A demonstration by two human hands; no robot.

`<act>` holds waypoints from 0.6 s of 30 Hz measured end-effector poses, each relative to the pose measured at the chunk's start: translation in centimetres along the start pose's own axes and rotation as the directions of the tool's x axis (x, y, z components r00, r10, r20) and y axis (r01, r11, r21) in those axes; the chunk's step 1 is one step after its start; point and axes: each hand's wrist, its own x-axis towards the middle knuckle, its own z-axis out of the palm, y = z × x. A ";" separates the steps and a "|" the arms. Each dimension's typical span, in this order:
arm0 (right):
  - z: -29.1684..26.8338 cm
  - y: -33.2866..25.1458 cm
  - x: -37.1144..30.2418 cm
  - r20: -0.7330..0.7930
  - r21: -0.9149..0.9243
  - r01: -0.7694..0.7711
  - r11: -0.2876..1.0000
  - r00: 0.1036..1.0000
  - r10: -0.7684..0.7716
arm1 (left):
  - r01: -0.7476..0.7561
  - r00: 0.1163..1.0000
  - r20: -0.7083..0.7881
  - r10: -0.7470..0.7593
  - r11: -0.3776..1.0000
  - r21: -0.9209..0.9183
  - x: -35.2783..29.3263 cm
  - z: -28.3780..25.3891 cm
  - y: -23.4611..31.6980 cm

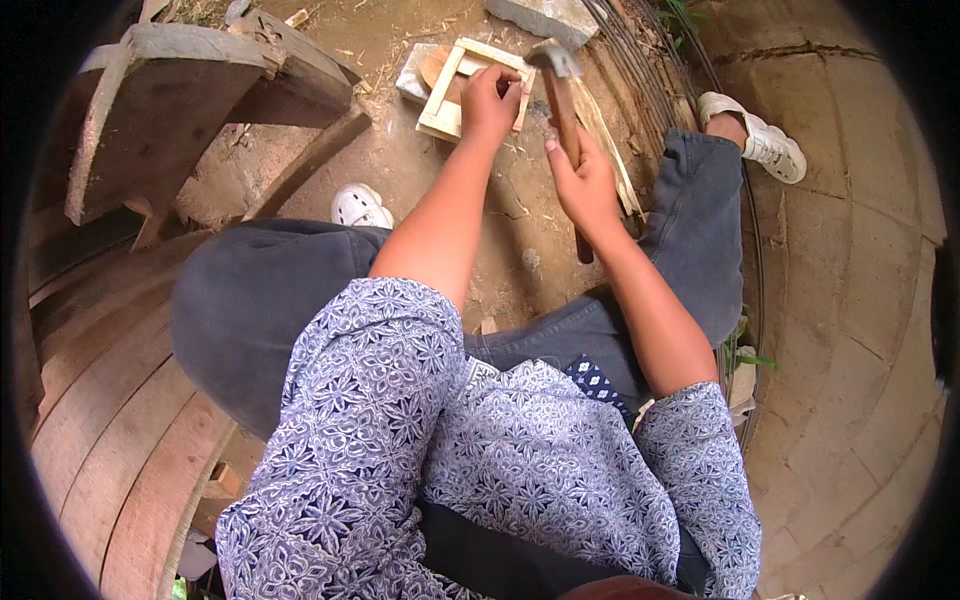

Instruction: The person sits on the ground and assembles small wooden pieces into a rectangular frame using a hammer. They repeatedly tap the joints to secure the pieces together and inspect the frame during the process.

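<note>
My right hand [585, 190] is wrapped round the wooden handle of a claw hammer [565, 115], whose metal head is raised beside the right side of a small frame. That frame [440, 100] is square, made of pale wooden strips, and lies partly on a grey block [411, 72] on the ground. My left hand [490, 100] reaches over the frame's right side with its fingers bent and pressed together. Whatever the left fingers pinch is too small or too hidden to make out.
A curved wooden piece of furniture [170, 110] stands at the left, with a slatted bench [120, 440] below it. Another grey block [545, 18] lies at the far side. Split wood [605, 140] and dark rods [640, 65] lie right of the hammer. Paving [840, 280] runs along the right.
</note>
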 end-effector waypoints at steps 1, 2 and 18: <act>-0.1 -0.3 0.1 -0.032 0.099 0.052 0.994 0.998 -0.049 | -0.016 1.000 0.004 0.016 1.000 -0.003 0.0 0.2 -0.5; -0.3 -1.1 0.0 -0.007 0.105 0.021 0.994 1.000 -0.020 | -0.031 1.000 0.003 0.031 1.000 -0.005 0.0 0.2 -1.0; -1.7 -3.2 -2.4 -0.083 0.166 0.185 0.969 0.981 -0.174 | -0.166 0.984 -0.054 0.172 0.982 0.093 -0.8 1.2 -1.6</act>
